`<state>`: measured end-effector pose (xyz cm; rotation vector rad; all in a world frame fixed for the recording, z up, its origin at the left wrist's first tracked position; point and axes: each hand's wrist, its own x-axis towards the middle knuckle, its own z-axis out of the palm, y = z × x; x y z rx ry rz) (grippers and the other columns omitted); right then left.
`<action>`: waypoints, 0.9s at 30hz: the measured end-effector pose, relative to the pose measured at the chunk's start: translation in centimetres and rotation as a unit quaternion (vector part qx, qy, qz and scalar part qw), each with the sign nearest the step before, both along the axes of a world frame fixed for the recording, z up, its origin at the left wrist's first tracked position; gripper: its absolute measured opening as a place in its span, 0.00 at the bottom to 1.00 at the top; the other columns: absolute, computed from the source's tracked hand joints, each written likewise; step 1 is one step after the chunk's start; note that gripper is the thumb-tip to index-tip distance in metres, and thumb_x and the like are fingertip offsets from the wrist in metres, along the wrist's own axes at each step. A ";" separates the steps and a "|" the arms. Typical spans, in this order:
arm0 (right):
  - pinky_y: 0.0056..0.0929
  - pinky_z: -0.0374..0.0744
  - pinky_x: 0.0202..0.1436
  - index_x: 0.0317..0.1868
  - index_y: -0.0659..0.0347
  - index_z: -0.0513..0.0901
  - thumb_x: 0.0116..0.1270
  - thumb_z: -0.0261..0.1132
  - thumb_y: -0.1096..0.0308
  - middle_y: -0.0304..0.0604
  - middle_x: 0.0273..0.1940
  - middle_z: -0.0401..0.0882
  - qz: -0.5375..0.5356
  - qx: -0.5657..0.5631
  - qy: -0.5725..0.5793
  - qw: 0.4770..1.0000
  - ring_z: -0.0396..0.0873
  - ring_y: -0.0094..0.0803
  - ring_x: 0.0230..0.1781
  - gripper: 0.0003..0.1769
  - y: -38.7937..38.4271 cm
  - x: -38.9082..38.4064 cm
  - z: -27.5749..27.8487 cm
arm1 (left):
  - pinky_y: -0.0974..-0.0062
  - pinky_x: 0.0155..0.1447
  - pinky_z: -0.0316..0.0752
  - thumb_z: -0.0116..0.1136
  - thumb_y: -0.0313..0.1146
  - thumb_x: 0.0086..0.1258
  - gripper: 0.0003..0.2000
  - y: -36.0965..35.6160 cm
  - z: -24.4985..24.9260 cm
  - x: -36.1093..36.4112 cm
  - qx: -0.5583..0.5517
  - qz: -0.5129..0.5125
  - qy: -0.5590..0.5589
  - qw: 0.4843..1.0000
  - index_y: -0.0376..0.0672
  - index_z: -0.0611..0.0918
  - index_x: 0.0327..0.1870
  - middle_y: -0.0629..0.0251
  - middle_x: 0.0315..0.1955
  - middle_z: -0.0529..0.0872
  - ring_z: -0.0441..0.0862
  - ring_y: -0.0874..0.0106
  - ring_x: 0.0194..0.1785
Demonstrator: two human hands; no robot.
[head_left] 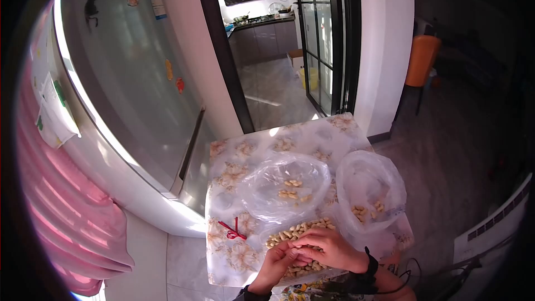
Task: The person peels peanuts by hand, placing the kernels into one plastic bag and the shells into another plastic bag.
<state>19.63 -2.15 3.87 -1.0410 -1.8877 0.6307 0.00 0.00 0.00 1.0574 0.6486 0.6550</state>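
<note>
My left hand point(279, 261) and my right hand point(327, 247) meet at the fingertips over a pile of unshelled peanuts point(304, 227) near the table's front edge. Both are closed in a pinch, and whatever is between the fingers is too small to make out. Just beyond the pile, a clear plastic bag point(259, 192) lies spread open with a few peanuts point(290, 194) in it. To the right, a second whitish plastic bag point(370, 173) stands open, with several peanuts point(361, 212) at its bottom.
The table point(220, 256) has a flowered cover, with a red tie point(233, 231) lying at its left. A tall fridge point(128, 67) stands at the left beside a pink curtain point(78, 206). Behind the table, a glass door point(320, 39) opens onto a kitchen. An orange chair point(422, 60) is at the right.
</note>
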 end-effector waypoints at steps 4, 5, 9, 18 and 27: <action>0.31 0.80 0.40 0.45 0.60 0.86 0.64 0.70 0.71 0.42 0.38 0.84 -0.015 -0.027 0.028 0.999 0.84 0.37 0.36 0.09 -0.2 0.4 -0.5 | 0.74 0.51 0.82 0.46 0.39 0.82 0.13 0.4 -0.7 -0.1 -0.004 -0.021 0.007 1.000 0.36 0.77 0.49 0.59 0.40 0.87 0.86 0.70 0.45; 0.31 0.80 0.39 0.43 0.60 0.86 0.64 0.71 0.71 0.42 0.36 0.84 -0.024 -0.029 0.029 0.999 0.83 0.37 0.35 0.08 -0.3 0.4 -0.5 | 0.74 0.49 0.82 0.46 0.40 0.82 0.14 0.4 -1.0 -0.2 -0.003 -0.022 0.005 1.000 0.36 0.77 0.48 0.60 0.38 0.87 0.86 0.72 0.43; 0.32 0.79 0.37 0.41 0.60 0.86 0.64 0.71 0.70 0.42 0.34 0.84 -0.031 -0.026 0.032 0.999 0.83 0.37 0.33 0.07 -0.6 0.4 -0.6 | 0.75 0.47 0.81 0.46 0.41 0.83 0.15 0.2 -0.2 -0.3 0.016 -0.020 0.012 1.000 0.36 0.78 0.46 0.61 0.36 0.87 0.85 0.74 0.40; 0.31 0.78 0.33 0.39 0.60 0.86 0.64 0.73 0.67 0.43 0.31 0.83 -0.045 -0.047 0.040 0.997 0.83 0.37 0.30 0.08 -1.2 0.4 -0.6 | 0.76 0.46 0.81 0.45 0.41 0.83 0.15 -0.1 -1.2 -0.1 -0.004 -0.002 0.015 1.000 0.37 0.79 0.45 0.64 0.35 0.86 0.84 0.75 0.39; 0.30 0.79 0.35 0.41 0.60 0.86 0.64 0.72 0.68 0.43 0.32 0.84 -0.041 -0.066 0.061 0.995 0.84 0.36 0.32 0.07 -1.6 0.2 -0.4 | 0.76 0.45 0.81 0.45 0.39 0.83 0.14 -0.4 -0.3 -0.1 0.017 0.008 0.025 1.000 0.37 0.78 0.45 0.64 0.35 0.85 0.84 0.76 0.38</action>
